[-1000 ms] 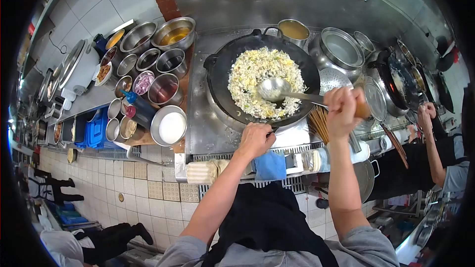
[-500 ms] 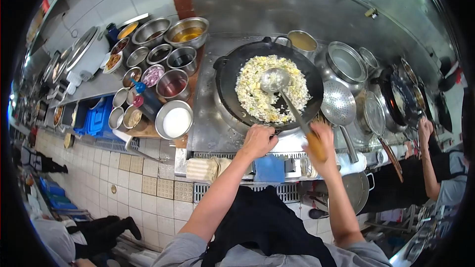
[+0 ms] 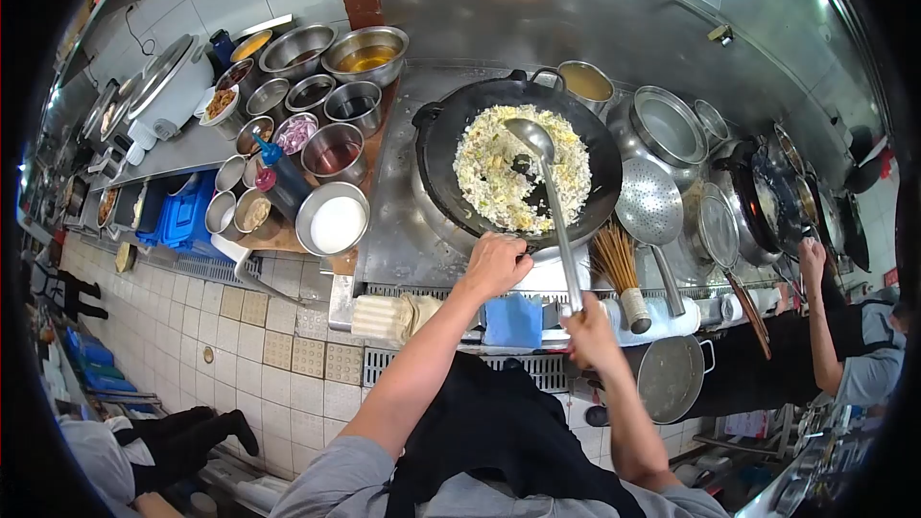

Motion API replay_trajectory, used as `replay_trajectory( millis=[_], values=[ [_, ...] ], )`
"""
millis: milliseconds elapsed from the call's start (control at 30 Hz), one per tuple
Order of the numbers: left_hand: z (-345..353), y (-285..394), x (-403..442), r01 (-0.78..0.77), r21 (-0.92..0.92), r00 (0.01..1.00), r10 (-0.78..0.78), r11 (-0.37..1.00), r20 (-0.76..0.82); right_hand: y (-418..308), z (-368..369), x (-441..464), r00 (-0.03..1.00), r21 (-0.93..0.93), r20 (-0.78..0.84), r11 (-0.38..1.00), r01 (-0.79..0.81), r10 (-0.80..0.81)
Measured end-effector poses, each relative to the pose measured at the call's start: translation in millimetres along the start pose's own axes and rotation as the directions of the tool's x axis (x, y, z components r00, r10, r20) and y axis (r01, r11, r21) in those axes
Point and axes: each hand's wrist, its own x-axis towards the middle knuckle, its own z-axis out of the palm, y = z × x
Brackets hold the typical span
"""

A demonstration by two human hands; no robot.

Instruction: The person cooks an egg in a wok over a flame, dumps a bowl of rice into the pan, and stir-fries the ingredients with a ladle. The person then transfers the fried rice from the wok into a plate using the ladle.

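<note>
A black wok (image 3: 436, 168) holds fried rice (image 3: 480, 177) with yellow and green bits, spread in a ring around a dark bare spot. My left hand (image 3: 497, 264) is closed at the wok's near rim, on its edge or handle. My right hand (image 3: 590, 334) grips the long-handled ladle (image 3: 559, 221) near the handle's end, below the wok. The ladle's bowl rests at the upper middle of the rice. Just under my left hand lies a blue cloth (image 3: 513, 321).
Metal bowls stand at left, among them one of white powder (image 3: 338, 223) and one of oil (image 3: 366, 58). To the right are a perforated skimmer (image 3: 649, 200), a bamboo brush (image 3: 617, 264) and a pot (image 3: 671, 379). A co-worker's hand (image 3: 812, 259) is at another wok, far right.
My right hand has come down and toward my body, drawing the ladle's handle nearly upright in view. The ladle's bowl has moved across the rice. My left hand stays at the rim.
</note>
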Motion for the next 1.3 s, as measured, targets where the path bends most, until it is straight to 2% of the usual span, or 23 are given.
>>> replay_trajectory(
  millis=[33,100,133,167,233,333,400,433,500,600,667,700,767,833,867,900,933,967,1033,1100,1200,1233,1300],
  values=[
    [-0.1,0.6,0.2,0.014,0.009,1.000,-0.014,1.000,0.013,23.1,12.9,-1.2,0.999,-0.019,-0.012,0.999,0.031,-0.031],
    [3.6,-2.1,-0.7,0.006,0.002,1.000,-0.006,1.000,-0.003,106.1,31.4,19.4,0.948,-0.265,-0.132,0.932,0.247,-0.289],
    [3.9,-3.4,-1.7,-0.001,0.002,1.000,0.001,1.000,-0.018,103.9,31.8,14.5,0.923,-0.174,-0.149,0.928,0.329,-0.355],
    [3.8,-4.6,-2.4,0.001,0.004,1.000,-0.001,1.000,-0.019,101.6,16.6,-0.1,0.955,-0.240,-0.115,0.941,0.241,-0.274],
    [3.7,-2.9,-1.3,-0.018,0.018,0.999,0.018,1.000,-0.031,54.0,-10.1,-46.4,0.951,-0.378,-0.103,0.896,0.233,-0.291],
    [4.8,-2.8,-1.3,-0.011,0.016,0.999,0.012,1.000,-0.033,29.4,-49.7,-87.8,0.959,-0.445,0.015,0.857,0.261,-0.284],
    [5.5,-3.2,-1.7,-0.009,0.002,0.999,0.009,1.000,-0.031,-14.0,-61.3,-90.3,0.998,-0.611,0.061,0.789,0.055,-0.023],
    [5.4,-3.1,-1.1,-0.012,-0.008,0.999,0.012,1.000,-0.030,-16.5,-59.8,-74.0,0.998,-0.610,0.058,0.791,0.052,-0.021],
    [2.9,-2.9,-0.9,-0.017,-0.012,1.000,0.016,1.000,-0.021,-6.9,-49.7,-23.1,0.986,-0.669,0.022,0.731,0.136,-0.164],
    [6.6,-3.1,-3.9,-0.020,0.000,0.999,0.020,1.000,-0.026,-3.3,-27.8,16.6,0.969,-0.636,-0.031,0.753,0.170,-0.245],
    [4.6,-4.3,-1.2,-0.016,0.009,1.000,0.016,1.000,-0.012,-0.3,-23.5,4.2,0.977,-0.658,-0.002,0.737,0.157,-0.211],
    [3.7,-4.7,0.8,-0.015,0.006,1.000,0.015,1.000,-0.022,-12.7,-27.0,-25.6,0.996,-0.681,0.004,0.729,0.065,-0.085],
    [5.5,-4.8,-1.7,-0.029,-0.010,0.999,0.029,1.000,-0.034,-5.5,-38.4,-66.6,0.993,-0.635,0.037,0.765,0.107,-0.109],
    [8.2,-5.6,-3.4,-0.026,-0.018,0.998,0.025,0.999,-0.062,-14.8,-45.8,-85.6,0.999,-0.669,0.042,0.742,0.052,-0.032],
    [8.0,-5.1,-3.5,-0.023,-0.011,0.998,0.023,1.000,-0.060,-10.1,-45.7,-69.7,0.940,-0.658,0.091,0.689,0.304,-0.328],
    [7.3,-4.7,-2.2,-0.027,-0.004,0.998,0.027,1.000,-0.059,-8.8,-45.2,-52.8,0.940,-0.654,0.085,0.693,0.304,-0.332],
    [6.7,-3.8,-2.2,-0.036,-0.001,0.998,0.036,0.999,-0.057,-13.1,-49.2,-27.8,0.990,-0.423,0.046,0.895,0.142,-0.135],
    [6.0,-3.1,-3.3,-0.032,-0.001,0.999,0.032,1.000,-0.038,-23.5,-49.1,-6.8,0.995,-0.157,0.068,0.986,-0.057,0.069],
    [4.2,-5.3,-0.3,-0.024,0.010,0.999,0.024,1.000,-0.025,-26.0,-37.1,29.3,0.996,0.003,0.030,0.997,0.078,-0.078],
    [8.1,-8.0,-1.8,-0.049,-0.026,0.997,0.048,0.998,-0.056,-30.5,-29.3,74.6,0.971,-0.016,-0.037,0.972,0.236,-0.236],
    [8.8,-7.7,-1.6,-0.043,-0.024,0.998,0.042,0.999,-0.046,-59.6,-9.3,107.3,0.982,0.025,0.012,0.982,0.186,-0.187],
    [7.9,-6.7,-2.0,-0.040,-0.021,0.998,0.040,0.999,-0.039,-59.8,-3.3,108.8,0.989,-0.049,0.037,0.988,0.148,-0.146],
    [4.8,-5.3,-1.2,-0.048,-0.017,0.998,0.047,0.999,-0.044,-34.5,5.5,100.2,0.954,-0.262,0.074,0.917,0.299,-0.290]
  ],
)
